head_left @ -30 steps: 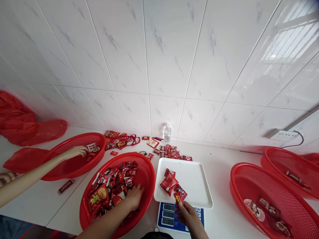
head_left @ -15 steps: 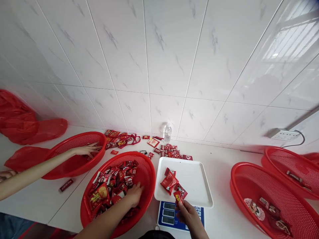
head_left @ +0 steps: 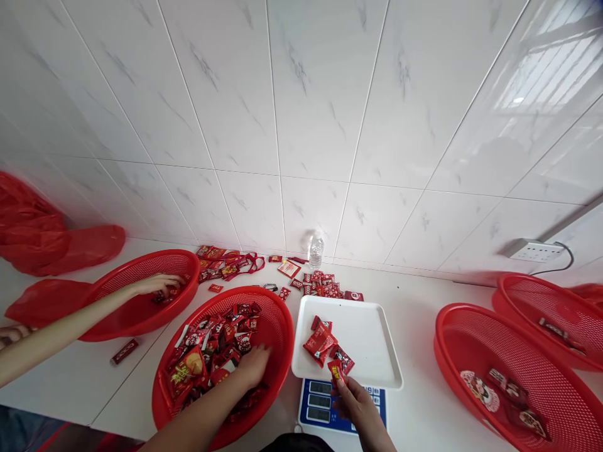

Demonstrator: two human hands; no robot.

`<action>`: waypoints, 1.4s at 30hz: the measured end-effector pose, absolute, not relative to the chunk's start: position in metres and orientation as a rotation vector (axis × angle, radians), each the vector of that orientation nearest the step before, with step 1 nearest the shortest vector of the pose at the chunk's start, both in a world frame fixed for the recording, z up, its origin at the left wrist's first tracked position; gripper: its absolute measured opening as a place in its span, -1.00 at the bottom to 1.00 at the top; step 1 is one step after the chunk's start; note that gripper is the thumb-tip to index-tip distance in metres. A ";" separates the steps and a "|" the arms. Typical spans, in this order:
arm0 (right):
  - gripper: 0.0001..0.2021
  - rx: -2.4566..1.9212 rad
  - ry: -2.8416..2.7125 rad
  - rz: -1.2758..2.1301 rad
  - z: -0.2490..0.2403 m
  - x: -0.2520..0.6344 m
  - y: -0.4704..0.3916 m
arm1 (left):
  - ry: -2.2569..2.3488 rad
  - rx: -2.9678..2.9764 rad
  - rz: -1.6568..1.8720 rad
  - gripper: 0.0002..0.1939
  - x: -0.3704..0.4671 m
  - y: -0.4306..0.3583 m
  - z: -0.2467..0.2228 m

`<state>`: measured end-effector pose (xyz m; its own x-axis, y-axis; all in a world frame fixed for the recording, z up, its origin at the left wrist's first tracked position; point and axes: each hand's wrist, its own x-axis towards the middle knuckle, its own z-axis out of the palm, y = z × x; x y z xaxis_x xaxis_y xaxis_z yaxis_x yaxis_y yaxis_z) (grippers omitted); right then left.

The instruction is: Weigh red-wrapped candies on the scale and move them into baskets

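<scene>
My left hand [head_left: 255, 365] reaches into the right side of a red mesh basket [head_left: 286, 351] heaped with red snack packets [head_left: 221, 339]. Its fingers point down against the contents and are mostly hidden. Between the thumb and fingers of my right hand [head_left: 354, 402] is a small red packet with yellow print [head_left: 336, 370]. That packet is over the near edge of a white tray [head_left: 372, 342], which sits on a blue digital scale [head_left: 342, 424]. A larger red packet [head_left: 320, 343] and a few smaller ones lie on the tray.
Another person's hand [head_left: 160, 284] is in a red basket [head_left: 113, 326] at left. More packets [head_left: 323, 285] and a clear bottle [head_left: 316, 250] stand along the tiled wall. Two red baskets hold a few packets at right, the nearer basket [head_left: 445, 345] beside the scale. A power strip [head_left: 534, 251] is behind.
The other person's hand has lowered and its fingers have curled in the left basket. My left hand has shifted only slightly in the packets. My right hand keeps its packet nearly still.
</scene>
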<state>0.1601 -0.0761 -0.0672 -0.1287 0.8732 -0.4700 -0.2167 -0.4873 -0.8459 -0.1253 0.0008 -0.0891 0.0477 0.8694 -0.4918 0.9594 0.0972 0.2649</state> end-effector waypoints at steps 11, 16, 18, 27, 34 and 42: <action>-0.49 -1.339 -0.787 1.710 -0.071 0.157 -0.076 | 1.857 2.002 0.011 -0.79 -0.139 0.023 -0.083; -0.50 -1.343 -0.788 1.717 -0.067 0.158 -0.076 | 1.869 1.912 0.190 -0.86 -0.137 0.027 -0.075; -0.51 -1.326 -0.801 1.729 -0.065 0.160 -0.077 | 1.857 1.854 0.328 -0.89 -0.133 0.029 -0.069; -0.42 -1.404 -0.738 1.692 -0.070 0.156 -0.077 | 1.555 1.608 0.785 -0.82 -0.081 0.031 -0.009; -0.49 -1.317 -0.796 1.725 -0.060 0.159 -0.080 | 1.418 1.763 0.546 -0.85 -0.043 0.020 -0.015; -0.47 -1.340 -0.762 1.706 -0.058 0.162 -0.081 | 1.229 1.546 0.515 -0.62 -0.014 0.026 -0.038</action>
